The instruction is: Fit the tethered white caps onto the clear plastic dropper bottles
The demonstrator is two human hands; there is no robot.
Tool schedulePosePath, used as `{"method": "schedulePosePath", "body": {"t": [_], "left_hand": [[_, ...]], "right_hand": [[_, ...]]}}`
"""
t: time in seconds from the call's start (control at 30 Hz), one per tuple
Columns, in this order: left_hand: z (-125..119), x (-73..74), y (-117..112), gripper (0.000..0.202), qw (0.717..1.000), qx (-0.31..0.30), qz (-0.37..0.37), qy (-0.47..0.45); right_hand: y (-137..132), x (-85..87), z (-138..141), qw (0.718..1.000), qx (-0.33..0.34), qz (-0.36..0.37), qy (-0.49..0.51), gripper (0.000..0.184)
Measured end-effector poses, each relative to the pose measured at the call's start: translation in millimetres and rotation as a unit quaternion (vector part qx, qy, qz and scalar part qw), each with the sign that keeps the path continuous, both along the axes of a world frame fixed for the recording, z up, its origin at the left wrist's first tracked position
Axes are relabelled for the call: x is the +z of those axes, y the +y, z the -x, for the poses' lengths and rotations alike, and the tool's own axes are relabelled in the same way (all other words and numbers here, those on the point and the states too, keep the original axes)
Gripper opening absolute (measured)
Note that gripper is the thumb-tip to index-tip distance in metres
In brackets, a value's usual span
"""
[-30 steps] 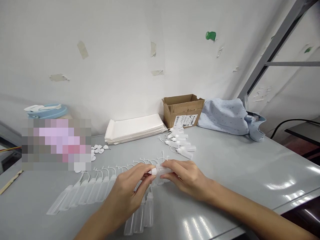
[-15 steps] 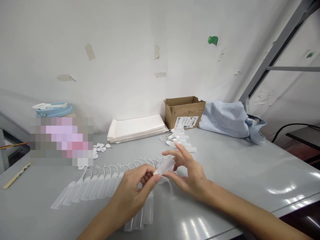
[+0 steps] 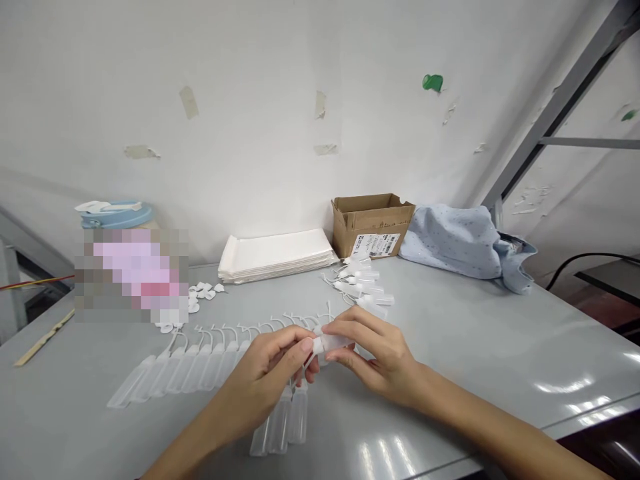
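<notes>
A small translucent plastic tube (image 3: 336, 341) with a white capped end is held between my two hands above the table. My left hand (image 3: 277, 363) pinches the white end between thumb and fingers, and a thin white strap hangs below it. The tube's body sits between the thumb and fingers of my right hand (image 3: 383, 347), which partly cover it. A row of similar tubes with curled straps (image 3: 193, 370) lies to the left, running behind my left hand. Several more tubes (image 3: 280, 423) lie in front, below my left hand.
At the back are a stack of white envelopes (image 3: 280, 253), a cardboard box (image 3: 370, 223) and a light blue cloth (image 3: 453, 240). Several tubes (image 3: 367, 283) lie by the box. Small white pieces (image 3: 203, 291) lie beside a blurred pink patch. A wooden strip (image 3: 45, 339) lies far left.
The tube has turned from a slant to nearly level. My right hand's raised fingers have come down around its body. My left hand stays at the white end. The view has shifted slightly.
</notes>
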State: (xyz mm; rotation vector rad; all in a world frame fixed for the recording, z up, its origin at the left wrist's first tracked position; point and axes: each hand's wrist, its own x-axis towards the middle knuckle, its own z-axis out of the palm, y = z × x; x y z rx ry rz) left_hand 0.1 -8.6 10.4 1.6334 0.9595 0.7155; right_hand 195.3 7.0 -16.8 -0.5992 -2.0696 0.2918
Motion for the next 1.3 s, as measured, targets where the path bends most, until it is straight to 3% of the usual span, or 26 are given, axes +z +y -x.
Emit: {"method": "schedulePosePath", "body": {"t": [0.17, 0.4, 0.53, 0.67, 0.73, 0.87, 0.93, 1.03, 1.17, 1.3], "left_hand": [[-1.5, -3.9, 1.8, 0.034, 0.999, -0.004, 0.041, -0.018], [0.0, -11.8, 6.9, 0.042, 0.988, -0.058, 0.136, -0.041], [-3.5, -15.4, 4.6, 0.042, 0.994, -0.027, 0.1, -0.042], [-8.2, -13.6, 0.8, 0.043, 0.999, 0.034, 0.029, 0.008], [-8.4, -11.3, 1.1, 0.044, 0.997, 0.06, 0.043, 0.002], [-4.2, -6.7, 3.8, 0.046, 0.983, 0.021, 0.175, -0.041], [-1.4, -4.3, 4.0, 0.043, 0.98, 0.008, 0.197, -0.03], [2.7, -0.3, 2.9, 0.04, 0.989, 0.02, 0.143, -0.016], [10.9, 4.2, 3.9, 0.044, 0.996, 0.035, 0.079, 0.029], [20.5, 6.7, 8.6, 0.049, 0.994, 0.059, 0.061, 0.066]], "right_hand": [[-1.8, -0.7, -0.4, 0.998, -0.02, -0.024, -0.045, 0.02], [-2.2, -4.5, -1.6, 0.989, -0.027, -0.103, -0.099, 0.021], [-5.4, -3.6, 0.9, 0.996, -0.024, -0.052, -0.067, 0.02], [-9.0, -4.9, 7.1, 0.997, -0.029, 0.066, 0.0, 0.021], [-8.1, -7.5, 9.0, 0.996, -0.033, 0.085, 0.012, 0.021], [-0.6, -13.0, 6.7, 0.997, -0.06, -0.043, -0.016, 0.018], [3.2, -13.8, 4.4, 0.99, -0.085, -0.105, -0.032, 0.019], [5.0, -11.4, 2.9, 0.99, -0.085, -0.105, -0.036, 0.018], [0.4, -5.9, 4.0, 0.999, -0.047, 0.003, -0.01, 0.017], [-1.2, -4.4, 3.6, 0.999, -0.035, -0.011, -0.005, 0.017]]}}
